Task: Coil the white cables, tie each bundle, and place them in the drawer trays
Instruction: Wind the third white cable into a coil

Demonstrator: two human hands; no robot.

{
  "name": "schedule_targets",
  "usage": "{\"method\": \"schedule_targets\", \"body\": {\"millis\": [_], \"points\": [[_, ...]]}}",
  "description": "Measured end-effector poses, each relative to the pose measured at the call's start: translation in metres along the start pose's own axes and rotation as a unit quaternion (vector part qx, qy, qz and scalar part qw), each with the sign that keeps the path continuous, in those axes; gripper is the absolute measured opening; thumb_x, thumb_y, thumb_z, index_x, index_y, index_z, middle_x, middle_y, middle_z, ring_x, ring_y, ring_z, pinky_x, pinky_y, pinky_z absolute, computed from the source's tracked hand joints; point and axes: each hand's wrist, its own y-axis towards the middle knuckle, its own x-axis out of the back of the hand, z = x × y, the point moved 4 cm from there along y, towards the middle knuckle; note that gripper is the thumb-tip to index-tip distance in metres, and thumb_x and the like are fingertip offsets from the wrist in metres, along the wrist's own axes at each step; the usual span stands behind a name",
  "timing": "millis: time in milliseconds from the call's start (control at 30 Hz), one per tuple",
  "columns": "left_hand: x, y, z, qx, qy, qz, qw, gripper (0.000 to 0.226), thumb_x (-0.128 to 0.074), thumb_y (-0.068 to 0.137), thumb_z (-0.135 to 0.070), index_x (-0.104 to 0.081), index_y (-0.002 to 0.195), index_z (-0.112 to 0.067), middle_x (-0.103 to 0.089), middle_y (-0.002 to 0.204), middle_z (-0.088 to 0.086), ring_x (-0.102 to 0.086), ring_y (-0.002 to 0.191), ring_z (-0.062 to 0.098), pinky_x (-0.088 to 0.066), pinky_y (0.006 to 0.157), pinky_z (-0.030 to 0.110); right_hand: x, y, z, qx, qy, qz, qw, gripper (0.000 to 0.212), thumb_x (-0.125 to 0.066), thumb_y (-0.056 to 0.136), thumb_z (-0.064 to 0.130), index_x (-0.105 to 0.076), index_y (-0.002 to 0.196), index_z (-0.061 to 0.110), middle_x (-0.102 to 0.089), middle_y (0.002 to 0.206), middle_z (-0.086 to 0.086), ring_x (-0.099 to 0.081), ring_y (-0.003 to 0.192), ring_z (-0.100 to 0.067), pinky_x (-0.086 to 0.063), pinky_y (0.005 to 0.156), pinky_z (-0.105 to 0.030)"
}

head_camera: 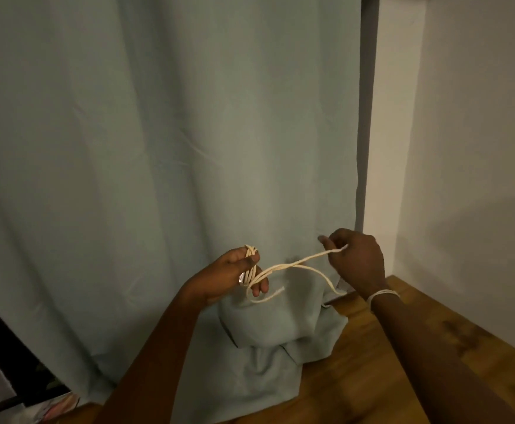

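My left hand (235, 275) grips several loops of a white cable (283, 266), with the loops wound around its fingers and a silver plug showing near its thumb. From there the cable stretches right to my right hand (357, 258), which pinches a loop of it between thumb and fingers. One loose end (268, 296) hangs below my left hand, and another strand sags down toward my right wrist. A white band sits on that wrist. No drawer or tray is in view.
A pale green curtain (158, 148) hangs straight ahead and bunches on the wooden floor (403, 362). A white wall (464, 148) stands to the right. Dark objects (11, 377) sit at the lower left edge.
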Motion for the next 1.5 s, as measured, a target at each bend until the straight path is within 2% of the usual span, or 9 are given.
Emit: {"method": "schedule_targets", "body": {"millis": [100,200,300,433,700,900,1167,1333,1500], "points": [[0.004,0.002,0.000,-0.014,-0.026,-0.027,0.999,0.027,-0.034,0.106,-0.020,-0.050,0.093,-0.002,-0.069,0.078,0.023,-0.062,0.062,0.028,-0.052,0.069,0.031,-0.021,-0.011,0.007,-0.294,0.547,0.124,0.774,0.039,-0.064,0.092,0.045,-0.060,0.067,0.016,-0.051,0.058,-0.001,-0.045,0.049,-0.012,-0.055,0.065,-0.033],[0.008,0.004,-0.002,-0.032,-0.013,-0.053,0.998,0.022,-0.033,0.107,-0.019,-0.046,0.096,-0.005,-0.069,0.076,0.019,-0.060,0.062,0.029,-0.051,0.068,0.033,-0.029,-0.020,0.030,-0.317,0.628,0.297,0.646,0.059,-0.051,0.092,0.057,-0.053,0.054,0.012,-0.034,0.044,0.001,-0.031,0.034,-0.009,-0.046,0.045,-0.020],[0.013,-0.001,-0.006,-0.043,0.049,-0.058,0.996,0.028,-0.030,0.108,-0.020,-0.045,0.091,-0.005,-0.070,0.076,0.020,-0.063,0.066,0.027,-0.049,0.073,0.027,-0.010,-0.011,0.033,-0.227,0.480,0.354,0.770,0.054,-0.064,0.081,0.054,-0.044,0.053,0.013,-0.026,0.043,0.001,-0.023,0.033,-0.009,-0.017,0.036,-0.015],[0.014,-0.009,-0.005,-0.044,0.102,-0.043,0.993,0.047,-0.027,0.108,-0.021,-0.061,0.087,0.003,-0.075,0.083,0.017,-0.069,0.076,0.015,-0.045,0.080,0.020,0.038,0.013,0.056,0.093,0.143,0.316,0.933,0.038,-0.087,0.071,0.020,-0.056,0.054,0.010,-0.043,0.046,0.002,-0.038,0.043,-0.011,-0.033,0.044,-0.023],[0.022,0.004,-0.004,-0.090,0.216,-0.115,0.965,0.044,-0.029,0.106,-0.027,-0.070,0.095,-0.038,-0.066,0.103,0.003,-0.062,0.098,0.016,-0.043,0.094,0.023,0.073,0.025,0.100,0.244,0.120,0.293,0.917,0.033,-0.081,0.077,0.007,-0.058,0.054,0.005,-0.049,0.047,-0.004,-0.045,0.044,-0.012,-0.041,0.049,-0.020],[0.026,0.007,-0.003,-0.080,0.297,-0.193,0.932,0.023,-0.040,0.102,-0.008,-0.061,0.108,0.000,-0.057,0.096,-0.008,-0.061,0.095,0.012,-0.038,0.082,0.000,0.062,0.014,0.091,0.152,0.138,0.419,0.885,0.044,-0.069,0.083,0.032,-0.054,0.057,0.000,-0.039,0.051,-0.005,-0.035,0.047,-0.016,-0.034,0.047,-0.023],[0.013,0.008,0.006,-0.040,0.357,-0.124,0.925,0.016,-0.044,0.090,-0.011,-0.037,0.080,-0.021,-0.055,0.082,0.012,-0.057,0.069,0.023,-0.051,0.069,0.041,0.043,0.026,0.052,0.091,-0.371,0.366,0.848,0.038,-0.065,0.089,0.048,-0.076,0.092,0.012,-0.064,0.068,0.007,-0.060,0.065,-0.010,-0.054,0.076,-0.028],[-0.005,-0.003,0.016,0.076,0.048,-0.017,0.996,0.021,-0.049,0.098,-0.017,-0.054,0.078,-0.010,-0.050,0.059,0.007,-0.047,0.053,0.017,-0.041,0.059,0.030,0.038,0.036,0.040,0.113,-0.377,0.200,0.897,0.059,-0.059,0.087,0.061,-0.061,0.123,0.015,-0.067,0.119,-0.005,-0.064,0.105,-0.025,-0.055,0.089,-0.038],[-0.022,-0.016,0.024,0.107,-0.261,0.111,0.953,0.032,-0.048,0.091,-0.032,-0.062,0.086,-0.003,-0.035,0.043,0.000,-0.034,0.038,0.012,-0.051,0.093,0.043,0.021,0.026,0.026,0.021,0.063,0.249,0.966,0.059,-0.073,0.068,0.065,-0.074,0.110,0.023,-0.060,0.133,0.005,-0.051,0.124,-0.012,-0.037,0.106,-0.035]]}}
